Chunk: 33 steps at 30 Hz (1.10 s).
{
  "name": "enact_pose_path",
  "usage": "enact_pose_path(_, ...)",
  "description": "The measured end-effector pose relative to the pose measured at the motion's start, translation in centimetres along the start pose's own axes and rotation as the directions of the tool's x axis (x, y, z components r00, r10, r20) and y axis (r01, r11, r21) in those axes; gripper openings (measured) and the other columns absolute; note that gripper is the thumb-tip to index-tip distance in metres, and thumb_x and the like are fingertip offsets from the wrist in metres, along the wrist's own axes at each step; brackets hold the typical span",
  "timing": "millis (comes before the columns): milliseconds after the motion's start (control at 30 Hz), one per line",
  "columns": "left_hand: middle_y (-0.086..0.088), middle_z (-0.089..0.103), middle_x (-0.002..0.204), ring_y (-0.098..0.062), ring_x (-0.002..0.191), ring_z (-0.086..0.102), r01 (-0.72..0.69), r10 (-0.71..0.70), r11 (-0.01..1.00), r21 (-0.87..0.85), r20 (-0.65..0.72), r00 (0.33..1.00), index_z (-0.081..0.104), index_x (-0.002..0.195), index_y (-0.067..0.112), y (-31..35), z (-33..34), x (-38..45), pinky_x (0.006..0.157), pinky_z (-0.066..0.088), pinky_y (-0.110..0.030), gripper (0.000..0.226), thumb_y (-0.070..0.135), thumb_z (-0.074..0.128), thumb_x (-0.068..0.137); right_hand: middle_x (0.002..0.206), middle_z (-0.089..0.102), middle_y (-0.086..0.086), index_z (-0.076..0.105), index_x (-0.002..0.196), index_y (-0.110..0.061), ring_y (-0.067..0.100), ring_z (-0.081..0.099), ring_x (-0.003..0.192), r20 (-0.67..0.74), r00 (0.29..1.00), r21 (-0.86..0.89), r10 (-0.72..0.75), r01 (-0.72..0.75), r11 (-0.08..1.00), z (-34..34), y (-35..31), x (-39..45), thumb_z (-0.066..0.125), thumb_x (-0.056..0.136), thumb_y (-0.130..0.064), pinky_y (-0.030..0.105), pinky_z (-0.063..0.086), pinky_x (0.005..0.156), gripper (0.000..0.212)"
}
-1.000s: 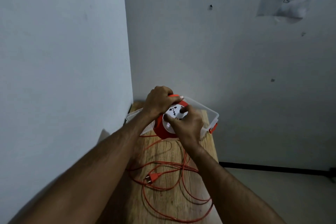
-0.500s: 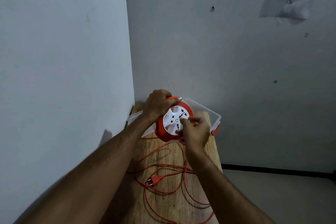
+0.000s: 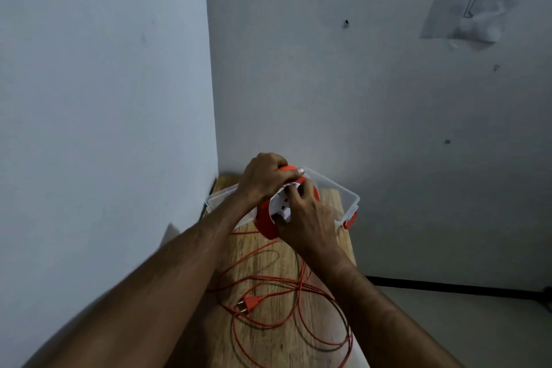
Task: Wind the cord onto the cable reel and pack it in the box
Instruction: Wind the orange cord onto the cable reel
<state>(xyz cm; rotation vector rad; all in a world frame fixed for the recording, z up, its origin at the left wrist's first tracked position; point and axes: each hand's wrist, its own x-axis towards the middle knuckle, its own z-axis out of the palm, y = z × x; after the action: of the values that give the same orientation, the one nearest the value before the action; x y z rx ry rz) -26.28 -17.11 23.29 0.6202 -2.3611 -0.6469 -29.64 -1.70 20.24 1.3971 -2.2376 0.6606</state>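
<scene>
An orange cable reel (image 3: 264, 222) with a white socket face stands upright above the wooden table (image 3: 268, 343), just in front of a clear plastic box (image 3: 340, 191). My left hand (image 3: 263, 178) grips the reel's orange top handle. My right hand (image 3: 307, 218) covers the white face, fingers closed on its winding knob. The orange cord (image 3: 322, 334) lies in loose loops on the table, and its orange plug (image 3: 251, 303) rests near the middle of them.
The narrow table sits in a corner between two grey walls. The box has orange latches (image 3: 350, 219) on its right end. Grey floor (image 3: 463, 326) lies to the right, below the table edge.
My right hand has swung round the reel's white face, from the lower right up over its centre. The cord loops on the table have shifted slightly. My left hand has stayed on the handle.
</scene>
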Motion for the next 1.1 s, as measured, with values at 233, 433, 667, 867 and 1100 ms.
enact_pose_path(233, 0.001, 0.065, 0.060, -0.014, 0.058, 0.061, 0.020, -0.019, 1.000, -0.010, 0.030, 0.999, 0.071, 0.066, 0.014, -0.2, -0.4, 0.0, 0.060, 0.053, -0.035, 0.059, 0.069, 0.055, 0.080, 0.090, 0.072, -0.005, 0.067, 0.106, -0.020, 0.009, 0.066, 0.073, 0.007, 0.986, 0.362, 0.165, -0.156, 0.919, -0.2, 0.0, 0.6, 0.087, 0.071, -0.034, 0.011, 0.046, 0.063, 0.043)
enact_pose_path(433, 0.001, 0.061, 0.059, -0.012, 0.055, 0.057, 0.001, 0.002, 0.999, 0.039, -0.053, 0.999, 0.068, 0.064, 0.012, 0.6, -0.3, -0.2, 0.054, 0.035, -0.023, 0.050, 0.056, 0.063, 0.087, 0.110, 0.069, -0.002, 0.063, 0.104, -0.024, 0.017, 0.067, 0.096, 0.203, 0.634, 0.664, 0.746, -0.650, 0.371, 1.0, -2.0, 0.9, 0.092, 0.064, -0.045, 0.034, 0.062, 0.078, 0.054)
enact_pose_path(667, 0.001, 0.060, 0.059, -0.013, 0.055, 0.057, -0.019, 0.023, 0.997, 0.080, -0.044, 0.999, 0.065, 0.063, 0.012, 1.0, 0.5, -0.4, 0.055, 0.048, -0.029, 0.056, 0.064, 0.059, 0.083, 0.147, 0.042, 0.013, 0.028, 0.151, -0.008, 0.037, 0.050, 0.131, 0.816, 0.109, 0.569, 0.568, -0.329, -0.754, -0.2, -3.9, 3.3, 0.080, 0.085, -0.026, 0.046, 0.054, 0.098, 0.086)
enact_pose_path(867, 0.000, 0.065, 0.060, -0.014, 0.055, 0.061, 0.032, -0.032, 0.999, -0.001, -0.056, 0.998, 0.069, 0.065, 0.013, 0.0, -0.3, -0.2, 0.058, 0.053, -0.033, 0.059, 0.066, 0.052, 0.084, 0.100, 0.072, 0.019, 0.060, 0.117, -0.003, 0.030, 0.076, 0.075, 0.640, 0.298, 0.704, 0.708, -0.597, -0.385, -0.6, -2.5, 0.9, 0.080, 0.082, -0.013, 0.030, 0.057, 0.053, 0.042)
enact_pose_path(1100, -0.003, 0.071, 0.069, -0.014, 0.060, 0.064, 0.027, -0.029, 0.999, -0.044, -0.031, 0.999, 0.075, 0.076, 0.011, -0.2, -0.5, 0.2, 0.063, 0.056, -0.030, 0.058, 0.064, 0.052, 0.085, 0.105, 0.069, 0.009, 0.065, 0.121, -0.010, 0.020, 0.068, 0.077, -0.144, 0.986, -0.048, -0.080, 0.074, 0.996, -0.8, -0.7, -1.3, 0.077, 0.082, -0.031, 0.019, 0.046, 0.059, 0.046)
